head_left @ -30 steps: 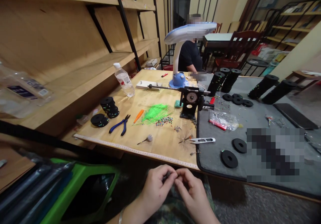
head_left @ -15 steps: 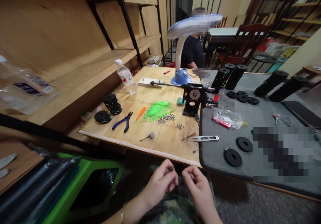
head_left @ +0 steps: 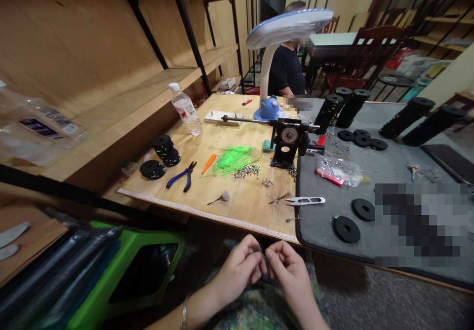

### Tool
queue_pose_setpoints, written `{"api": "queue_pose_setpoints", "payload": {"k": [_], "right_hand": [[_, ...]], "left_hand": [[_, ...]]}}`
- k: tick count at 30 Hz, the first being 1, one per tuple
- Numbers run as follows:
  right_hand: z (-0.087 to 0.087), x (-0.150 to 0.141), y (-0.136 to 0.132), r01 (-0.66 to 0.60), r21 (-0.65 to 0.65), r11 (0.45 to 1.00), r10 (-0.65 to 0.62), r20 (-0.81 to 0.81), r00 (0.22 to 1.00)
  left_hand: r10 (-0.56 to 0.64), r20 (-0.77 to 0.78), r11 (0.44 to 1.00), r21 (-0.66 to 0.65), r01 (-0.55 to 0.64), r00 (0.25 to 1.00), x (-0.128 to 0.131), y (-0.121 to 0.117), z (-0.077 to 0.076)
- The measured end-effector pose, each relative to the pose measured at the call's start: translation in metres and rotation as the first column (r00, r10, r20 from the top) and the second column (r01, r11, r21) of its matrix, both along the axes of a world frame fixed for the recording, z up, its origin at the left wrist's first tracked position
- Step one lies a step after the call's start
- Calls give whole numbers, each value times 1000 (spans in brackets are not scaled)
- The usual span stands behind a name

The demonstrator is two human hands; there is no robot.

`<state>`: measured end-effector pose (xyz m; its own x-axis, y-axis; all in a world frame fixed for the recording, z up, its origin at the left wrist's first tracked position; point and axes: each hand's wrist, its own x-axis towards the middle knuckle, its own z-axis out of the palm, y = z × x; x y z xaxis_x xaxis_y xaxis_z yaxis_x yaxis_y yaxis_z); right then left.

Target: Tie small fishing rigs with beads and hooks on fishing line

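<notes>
Head view: the fingers of your left hand (head_left: 244, 263) and your right hand (head_left: 289, 266) are curled, each thumb set close against its forefinger, and the two pairs nearly meet just in front of the pale wooden tabletop (head_left: 252, 214). What may be a tiny dark piece (head_left: 263, 252) shows between the fingertips, too small and too covered to identify; you cannot tell from here whether either pair is clamped on it. Anything that small should weigh almost nothing and slip easily, so a light pinch with your very tips, near its end, would likely suit it best.

Nearest your fingers on the tabletop is a small metal fitting with a thin stem (head_left: 292, 220), probably hard and slick; take it across the stem. Behind it, silver metal thread snips (head_left: 306, 201) reach onto the dark grey mat (head_left: 318, 221); expect a light, springy body, held away from the points. To your right, a flat black foam-like disc with a centre hole (head_left: 347, 229) looks soft, so grip its rim gently. Farther out, loose multicoloured beads (head_left: 247, 171) would roll at a touch, and thin bright-green strands (head_left: 235, 160) should bend readily; lift them by one end.
</notes>
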<state>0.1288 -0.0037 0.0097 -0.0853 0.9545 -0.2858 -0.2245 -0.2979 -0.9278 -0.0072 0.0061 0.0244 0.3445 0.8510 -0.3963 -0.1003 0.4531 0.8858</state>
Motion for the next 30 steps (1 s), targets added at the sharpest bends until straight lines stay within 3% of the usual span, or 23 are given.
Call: {"api": "queue_pose_setpoints", "payload": {"k": [10, 21, 30], "right_hand": [[-6, -2, 0, 32, -18, 999, -32, -28, 999], [-11, -4, -1, 61, -27, 998, -62, -21, 998], [-14, -5, -1, 71, -33, 997, -70, 17, 997]], "left_hand": [[10, -50, 995, 101, -5, 999, 5, -3, 2], [66, 76, 996, -59, -62, 995, 8, -2, -9], [129, 34, 992, -8, -129, 991, 10, 0, -11]]}}
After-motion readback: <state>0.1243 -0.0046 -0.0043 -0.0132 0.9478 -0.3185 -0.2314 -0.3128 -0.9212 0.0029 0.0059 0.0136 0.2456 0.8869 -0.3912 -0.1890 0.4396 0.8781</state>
